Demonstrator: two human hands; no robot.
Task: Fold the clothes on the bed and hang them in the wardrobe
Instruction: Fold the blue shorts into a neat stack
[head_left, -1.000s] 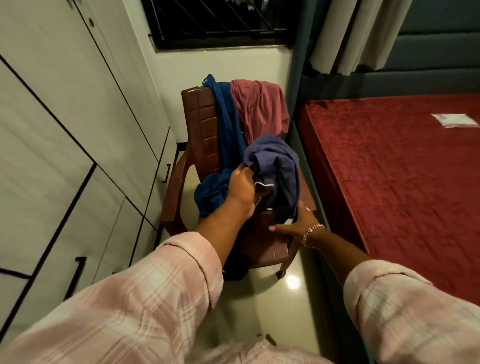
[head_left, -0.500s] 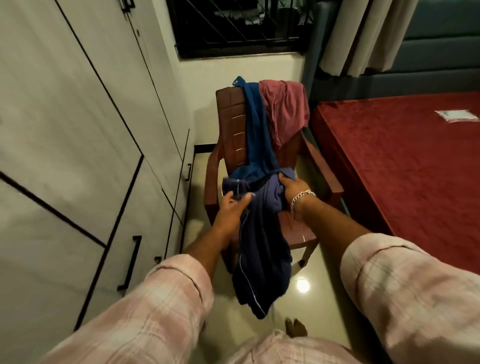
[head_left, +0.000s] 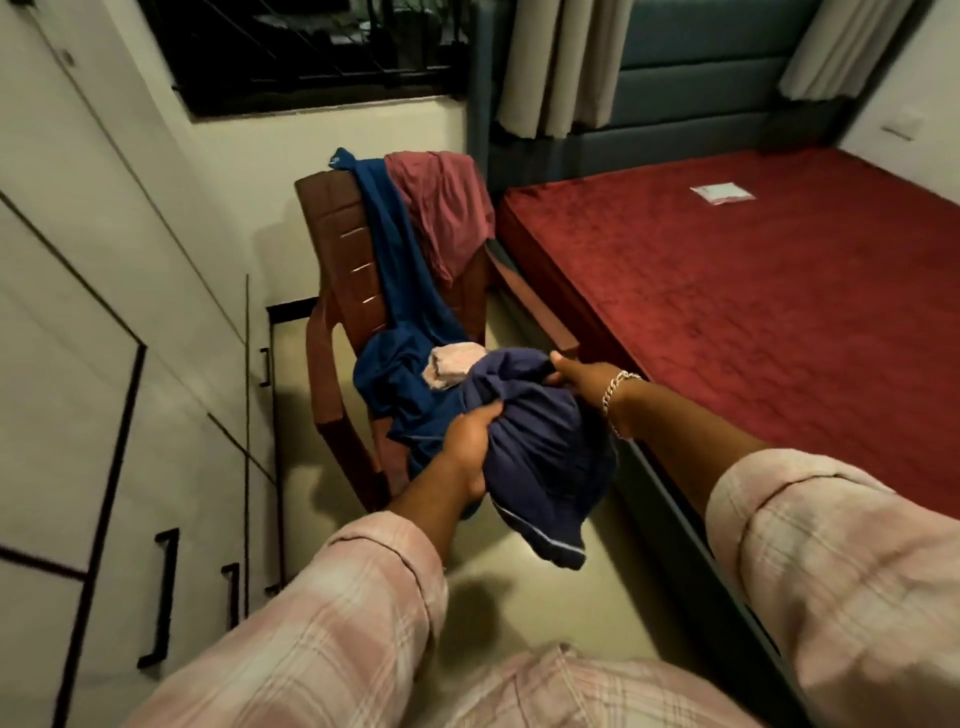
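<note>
A dark navy garment (head_left: 545, 457) is held up in front of a brown chair (head_left: 332, 291), just beside the edge of the bed (head_left: 753, 322). Its bunched left side is gripped by the left hand (head_left: 470, 444), whose fingers are curled tightly into the cloth. Its upper right corner is pinched by the right hand (head_left: 582, 375), with thumb and fingers closed on the fabric; a silver bracelet (head_left: 615, 395) is worn on that wrist. The lower end of the garment, edged with a pale stripe, hangs free above the floor (head_left: 597, 613).

A bright blue garment (head_left: 395, 291) is draped from the chair's backrest down onto the seat, and a dusty red garment (head_left: 441, 208) is hung over the backrest beside it. A small pale pink cloth (head_left: 449, 366) is seen on the seat, just behind the navy garment. The bed is covered in dark red fabric, and a flat white packet (head_left: 722, 193) lies on it, well apart from the hands. White wardrobe doors (head_left: 78, 338) with black handles are seen at the left.
</note>
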